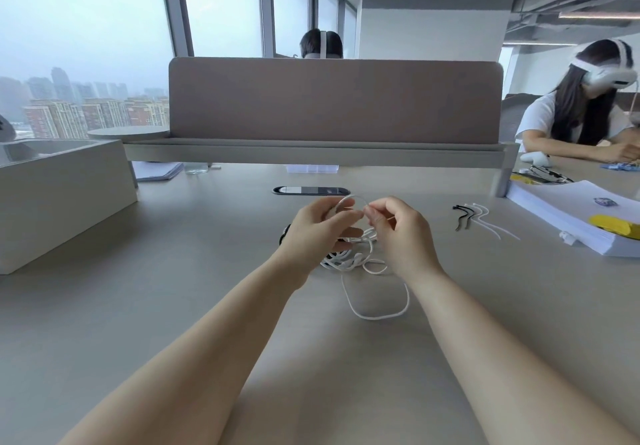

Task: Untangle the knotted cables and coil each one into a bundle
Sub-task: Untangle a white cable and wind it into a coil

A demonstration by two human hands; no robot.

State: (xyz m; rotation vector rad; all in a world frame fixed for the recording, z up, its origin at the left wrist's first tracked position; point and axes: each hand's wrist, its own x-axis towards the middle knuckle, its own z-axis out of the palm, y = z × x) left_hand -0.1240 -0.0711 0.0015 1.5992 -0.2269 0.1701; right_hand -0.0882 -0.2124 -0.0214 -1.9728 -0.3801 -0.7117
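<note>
A tangle of white cable (349,260) lies on the grey table (173,306) in front of me, with one long loop (381,315) trailing toward me. My left hand (317,230) and my right hand (398,233) are raised just above the tangle, side by side. Both pinch a thin white cable that arches in a small loop (353,198) between their fingertips. A bit of black cable (284,235) shows behind my left hand, mostly hidden by it.
Black and white cable ties (476,218) lie to the right. A stack of white paper (588,223) with yellow items sits at the right edge. A grommet cover (310,190) and a desk divider (332,102) are ahead. A grey box (62,195) stands left. A person sits at far right.
</note>
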